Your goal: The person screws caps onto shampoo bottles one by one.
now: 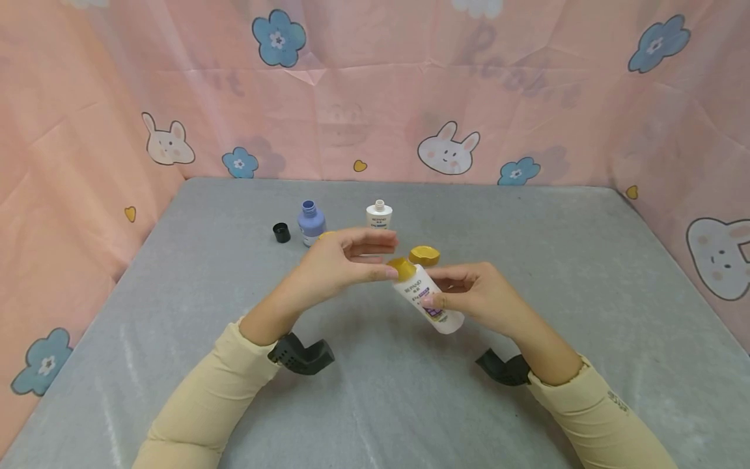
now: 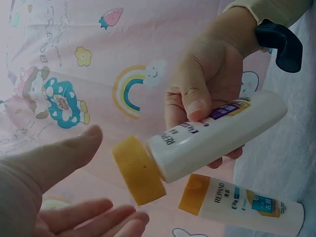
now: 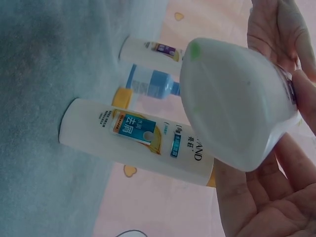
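Note:
A white shampoo bottle [image 1: 430, 303] with a yellow cap [image 2: 139, 170] is tilted in the air, cap up toward the left. My right hand [image 1: 483, 296] grips its body between thumb and fingers. My left hand [image 1: 340, 260] is beside the cap with thumb and fingers spread; the left wrist view shows a gap between them and the cap. Behind the held bottle stands a second white bottle [image 3: 133, 138], also yellow-capped [image 1: 424, 255]. In the right wrist view, the held bottle's base [image 3: 232, 103] fills the middle.
Farther back stand a blue bottle [image 1: 312, 225] and a white bottle [image 1: 379, 215], both with bare necks. A black cap [image 1: 281, 232] lies left of the blue bottle. A loose yellow cap [image 3: 122, 98] is partly hidden. Pink printed cloth [image 1: 375, 85] surrounds the grey tabletop [image 1: 586, 273].

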### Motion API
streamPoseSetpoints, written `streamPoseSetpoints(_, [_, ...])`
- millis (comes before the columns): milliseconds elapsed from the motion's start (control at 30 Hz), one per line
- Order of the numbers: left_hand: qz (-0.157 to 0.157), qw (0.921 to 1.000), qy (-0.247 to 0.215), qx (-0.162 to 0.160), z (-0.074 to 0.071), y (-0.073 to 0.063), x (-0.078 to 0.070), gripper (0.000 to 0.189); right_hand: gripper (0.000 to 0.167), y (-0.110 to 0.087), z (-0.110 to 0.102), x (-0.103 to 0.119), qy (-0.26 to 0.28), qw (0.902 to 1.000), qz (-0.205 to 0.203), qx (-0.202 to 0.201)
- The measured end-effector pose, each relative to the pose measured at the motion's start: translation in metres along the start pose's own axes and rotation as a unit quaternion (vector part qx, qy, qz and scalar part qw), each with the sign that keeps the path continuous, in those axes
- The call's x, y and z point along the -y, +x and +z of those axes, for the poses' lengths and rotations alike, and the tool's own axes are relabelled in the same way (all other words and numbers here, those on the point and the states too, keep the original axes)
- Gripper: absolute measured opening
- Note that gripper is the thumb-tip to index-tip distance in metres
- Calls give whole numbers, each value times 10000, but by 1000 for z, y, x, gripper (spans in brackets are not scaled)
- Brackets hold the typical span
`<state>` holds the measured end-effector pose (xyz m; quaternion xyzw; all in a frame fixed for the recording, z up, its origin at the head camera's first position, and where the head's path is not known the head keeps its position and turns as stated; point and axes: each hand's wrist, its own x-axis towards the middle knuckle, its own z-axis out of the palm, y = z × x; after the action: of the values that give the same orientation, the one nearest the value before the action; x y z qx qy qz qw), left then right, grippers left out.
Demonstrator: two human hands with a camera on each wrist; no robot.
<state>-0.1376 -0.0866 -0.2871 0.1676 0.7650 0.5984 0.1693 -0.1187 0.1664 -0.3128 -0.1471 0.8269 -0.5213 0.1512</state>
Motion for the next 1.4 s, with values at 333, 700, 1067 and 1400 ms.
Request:
streamPoseSetpoints(333, [-598,9949,584,-561,7,-2,-3,35,40,-1,3,0,-22,9998,14,-221])
streamPoseSetpoints(700, [-452,9947,746,-535,13,-2,0,31,39,-3,6,0,-329,9990,-35,-310])
streamPoseSetpoints(1067, [120,9982,594,22,11,-3,0,41,39,-2,4,0,-243,9995,25,-198])
streamPoseSetpoints(1400, [-38,9989,477,12,7,-5,-3,54,40,-2,4,1,-117,9998,27,-182])
